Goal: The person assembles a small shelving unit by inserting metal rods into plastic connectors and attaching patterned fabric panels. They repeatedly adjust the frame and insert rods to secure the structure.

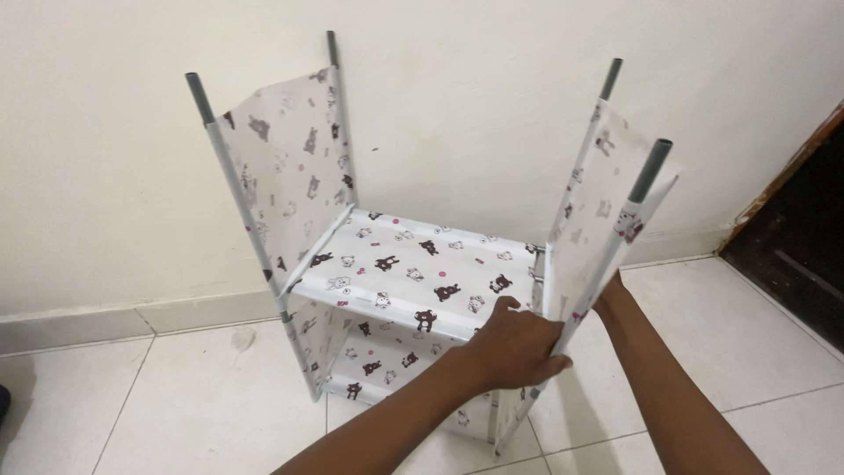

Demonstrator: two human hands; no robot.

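A small fabric shelf rack [413,264] stands on the tiled floor against the wall. It is white cloth printed with little bears, on grey poles. My left hand [514,347] is closed around the front right pole [649,171] at the level of the upper shelf, with its thumb on the shelf edge. My right hand [611,295] reaches to the outer side of the right cloth panel [589,229]. Its fingers are hidden behind the cloth. The left cloth panel [290,167] hangs between two poles whose bare tops stick up.
A cream wall [457,105] rises right behind the rack, with a pale skirting at its foot. A dark wooden door [791,255] stands at the right edge. White floor tiles [176,405] spread to the left and right of the rack.
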